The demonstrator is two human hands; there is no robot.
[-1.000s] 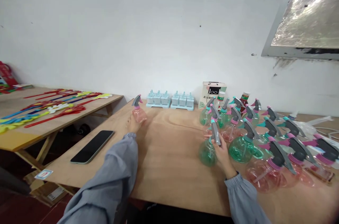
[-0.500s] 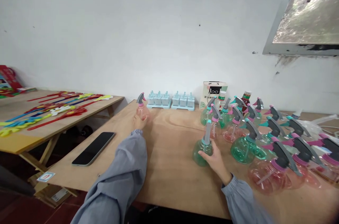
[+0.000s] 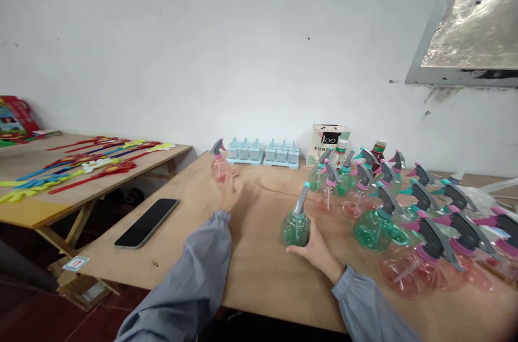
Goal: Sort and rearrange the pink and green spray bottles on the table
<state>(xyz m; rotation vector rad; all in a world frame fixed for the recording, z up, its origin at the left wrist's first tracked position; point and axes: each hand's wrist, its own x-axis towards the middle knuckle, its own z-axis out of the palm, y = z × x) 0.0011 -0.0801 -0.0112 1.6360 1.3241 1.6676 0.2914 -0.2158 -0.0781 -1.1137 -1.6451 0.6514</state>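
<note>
My right hand (image 3: 318, 250) is wrapped round the lower right side of a green spray bottle (image 3: 294, 230) with a grey trigger head and teal nozzle, which is slightly tilted. Just in front of a pink spray bottle (image 3: 220, 168), near the table's far left corner, is my left hand (image 3: 231, 191). Its fingers look loosely apart and hold nothing, though they are a little blurred. To the right of both hands several pink and green spray bottles (image 3: 373, 228) stand in rows.
Two light blue popsicle moulds (image 3: 281, 154) stand by the wall, left of a printed paper bag (image 3: 319, 148). A phone (image 3: 148, 223) lies on the wooden table (image 3: 259, 277). Colourful hand-shaped sticks (image 3: 97, 176) cover a separate table on the left.
My left hand has let go of the pink spray bottle and drawn back to the right. My right hand has brought the green spray bottle leftward.
</note>
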